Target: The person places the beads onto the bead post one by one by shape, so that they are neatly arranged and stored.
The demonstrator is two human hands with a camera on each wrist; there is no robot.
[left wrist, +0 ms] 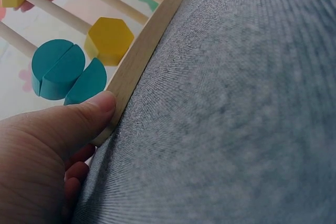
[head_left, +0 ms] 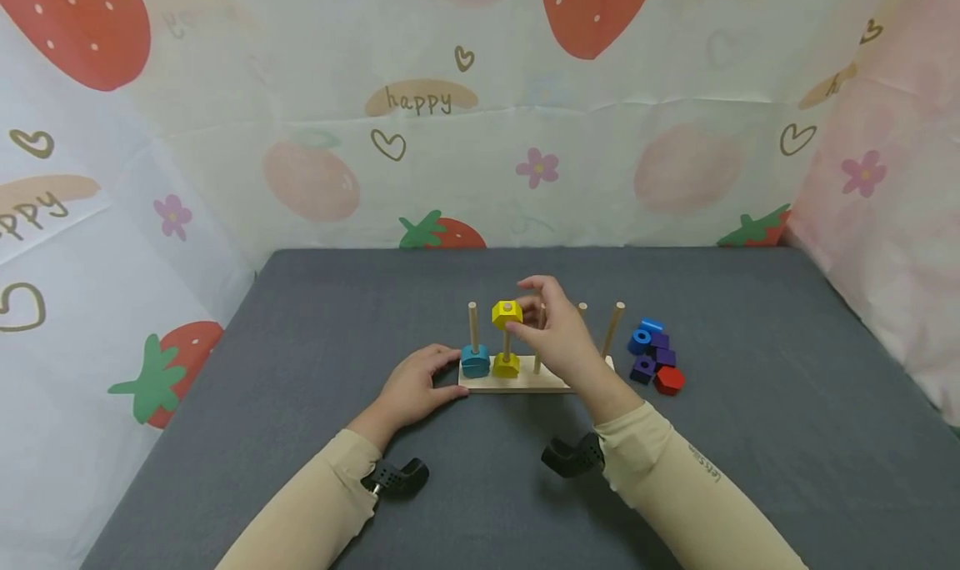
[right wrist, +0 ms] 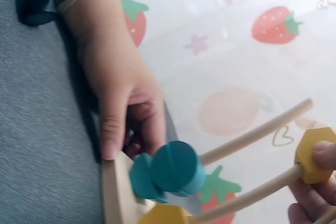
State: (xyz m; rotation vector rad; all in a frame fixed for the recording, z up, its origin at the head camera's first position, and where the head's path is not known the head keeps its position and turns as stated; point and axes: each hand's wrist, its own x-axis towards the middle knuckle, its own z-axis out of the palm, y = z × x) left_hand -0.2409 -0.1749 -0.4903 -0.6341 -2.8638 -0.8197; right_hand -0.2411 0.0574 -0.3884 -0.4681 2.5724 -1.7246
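Observation:
My left hand grips the left end of a wooden peg board, its thumb along the front edge. My right hand pinches a yellow hexagonal block between thumb and fingers. That block surrounds the top of the second peg from the left, as the right wrist view shows. Lower on this peg another yellow hexagonal block rests at the base. Teal rounded pieces sit at the bottom of the leftmost peg. The right hand partly hides the pegs farther right.
Right of the board lies a cluster of loose blocks: a red hexagonal one, blue ones and several dark purple ones. Grey cloth covers the table. Printed curtains hang behind and at the sides.

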